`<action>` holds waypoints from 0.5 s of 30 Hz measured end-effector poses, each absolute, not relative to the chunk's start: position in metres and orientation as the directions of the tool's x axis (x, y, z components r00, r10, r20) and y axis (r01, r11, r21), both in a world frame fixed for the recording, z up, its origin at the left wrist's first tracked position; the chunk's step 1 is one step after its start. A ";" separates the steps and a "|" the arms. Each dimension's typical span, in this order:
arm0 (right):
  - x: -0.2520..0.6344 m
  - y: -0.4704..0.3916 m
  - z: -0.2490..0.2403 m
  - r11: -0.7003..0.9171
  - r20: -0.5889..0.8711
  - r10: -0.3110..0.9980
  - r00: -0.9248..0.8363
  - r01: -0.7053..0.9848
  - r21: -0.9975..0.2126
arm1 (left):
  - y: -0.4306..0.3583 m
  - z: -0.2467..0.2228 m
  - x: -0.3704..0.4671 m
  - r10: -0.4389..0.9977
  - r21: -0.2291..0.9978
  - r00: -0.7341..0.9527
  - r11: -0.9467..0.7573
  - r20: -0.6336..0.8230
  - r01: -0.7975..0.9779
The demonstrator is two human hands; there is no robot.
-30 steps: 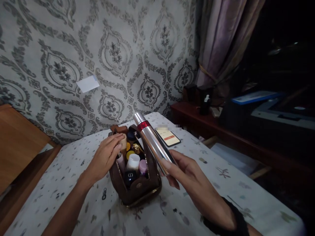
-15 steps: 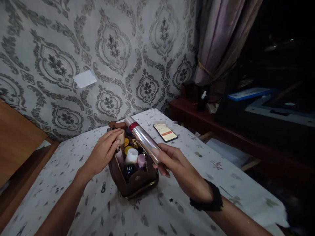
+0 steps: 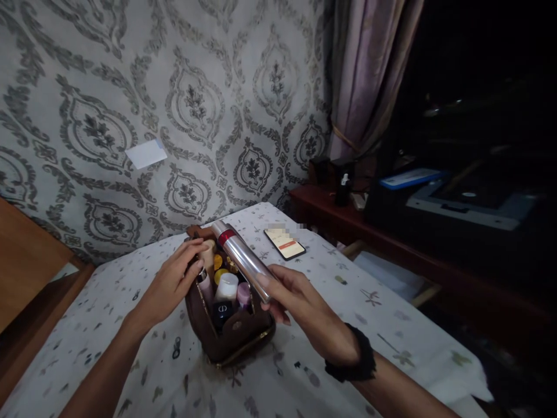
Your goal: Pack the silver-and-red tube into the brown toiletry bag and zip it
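A brown zippered bag point(image 3: 235, 342) stands open on the patterned white cloth point(image 3: 331, 354). Inside it are a white-capped bottle point(image 3: 227, 287), a pink-capped one point(image 3: 244, 295), a black cap point(image 3: 223, 312), yellow items and a beige tube. My right hand point(image 3: 300, 296) grips the lower end of a silver cylinder with a red band point(image 3: 243, 258), slanted over the bag's right side. My left hand point(image 3: 172, 281) rests at the bag's left edge, fingers reaching over the rim by the beige tube; whether it grips anything is unclear.
Behind the bag, to the right, lies a lit phone point(image 3: 285, 243). A dark red shelf point(image 3: 313, 203) holds a small dark bottle point(image 3: 343, 190). An open drawer point(image 3: 387, 273) sits at the right; wooden furniture point(image 3: 30, 261) stands left.
The camera view has shifted, so the bag, phone and both hands appear lower and slightly further left. My right hand keeps its hold on the silver cylinder.
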State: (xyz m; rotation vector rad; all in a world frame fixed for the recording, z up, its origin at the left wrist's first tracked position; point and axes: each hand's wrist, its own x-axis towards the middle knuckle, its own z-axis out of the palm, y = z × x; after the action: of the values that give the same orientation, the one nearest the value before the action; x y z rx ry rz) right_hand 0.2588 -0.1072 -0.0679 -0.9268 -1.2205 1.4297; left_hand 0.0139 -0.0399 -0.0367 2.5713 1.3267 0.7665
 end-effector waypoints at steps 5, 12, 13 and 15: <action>0.258 -0.108 -0.067 0.011 0.054 0.974 -0.221 -0.193 -0.981 | -0.040 -0.036 0.013 0.800 0.334 0.478 -0.590 0.363 0.735; 0.259 -0.105 -0.070 -0.007 0.024 0.976 -0.216 -0.140 -0.990 | -0.038 -0.037 0.011 0.777 0.297 0.498 -0.615 0.384 0.731; 0.259 -0.104 -0.071 -0.007 0.021 0.977 -0.212 -0.127 -0.992 | -0.037 -0.036 0.011 0.775 0.303 0.501 -0.620 0.386 0.724; 0.259 -0.101 -0.072 -0.005 0.016 0.979 -0.205 -0.100 -0.995 | -0.036 -0.035 0.011 0.774 0.325 0.502 -0.624 0.387 0.711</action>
State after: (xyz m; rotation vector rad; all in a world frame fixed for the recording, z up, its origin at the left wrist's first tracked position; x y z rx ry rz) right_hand 0.2592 -0.1012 -0.0717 -1.0253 -1.2845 1.4011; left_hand 0.0113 -0.0355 -0.0346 2.6141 1.2990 0.7694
